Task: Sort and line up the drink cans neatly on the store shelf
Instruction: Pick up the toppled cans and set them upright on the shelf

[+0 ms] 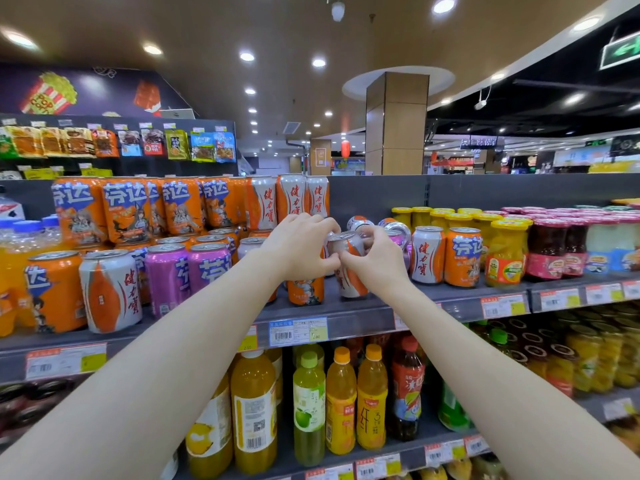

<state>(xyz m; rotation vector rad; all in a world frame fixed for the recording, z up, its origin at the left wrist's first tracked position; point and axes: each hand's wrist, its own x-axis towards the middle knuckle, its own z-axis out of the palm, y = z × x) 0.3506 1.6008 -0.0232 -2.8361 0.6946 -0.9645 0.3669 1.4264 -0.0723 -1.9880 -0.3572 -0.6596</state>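
Both hands close on one white-and-orange can at mid-shelf: left hand wraps its left side, right hand pinches the front, probably to turn the label forward. It stands on the shelf among mixed orange cans and purple cans, still unsorted.
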